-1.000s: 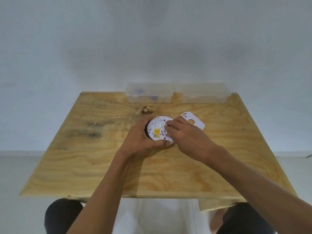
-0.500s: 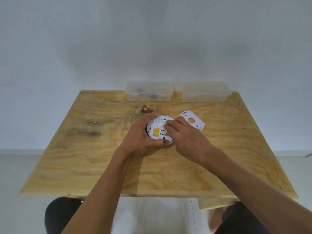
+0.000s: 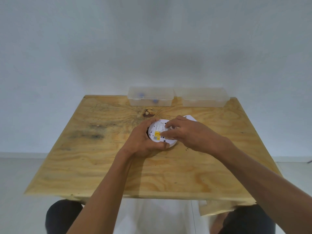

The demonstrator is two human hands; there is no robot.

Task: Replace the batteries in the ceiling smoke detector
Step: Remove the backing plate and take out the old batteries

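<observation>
A round white smoke detector (image 3: 157, 130) lies back side up on the wooden table (image 3: 101, 166), showing a yellow label (image 3: 157, 134) and small print. My left hand (image 3: 141, 142) cups its left and near rim, gripping it. My right hand (image 3: 189, 132) reaches over from the right, fingertips pressed onto the detector's back around the middle; what is under them is hidden. A white mounting plate (image 3: 191, 118) lies just behind my right hand, mostly covered by it.
Two clear plastic boxes stand at the table's far edge: the left box (image 3: 150, 96) holds small blue items, the right box (image 3: 205, 97) looks empty. A dark knot (image 3: 148, 114) marks the wood behind the detector. A white wall rises behind the table.
My right hand has shifted slightly left and forward over the detector, now covering most of the mounting plate. My left hand keeps its grip.
</observation>
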